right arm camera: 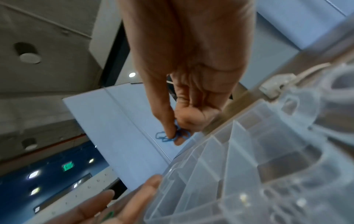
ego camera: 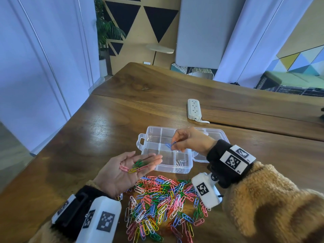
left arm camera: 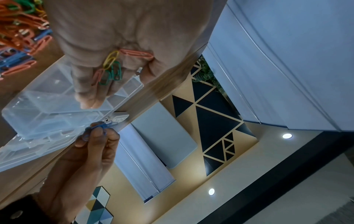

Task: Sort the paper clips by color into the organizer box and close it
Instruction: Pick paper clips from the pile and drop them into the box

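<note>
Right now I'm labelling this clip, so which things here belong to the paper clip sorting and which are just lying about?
Belong to the job:
- clear plastic organizer box, lid open
- blue paper clips pinched in the right hand
- pink, yellow and green clips on the open left hand
- mixed pile of coloured clips
- white clips in a near compartment

Lying about:
- white power strip
- wooden table

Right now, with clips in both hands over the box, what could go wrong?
1. The right hand pinches several blue clips above a divider of the organizer box; they could fall into two compartments.
2. The left hand lies flat and open with pink, yellow and green clips loose on it; a tilt may spill them back into the pile.
</note>
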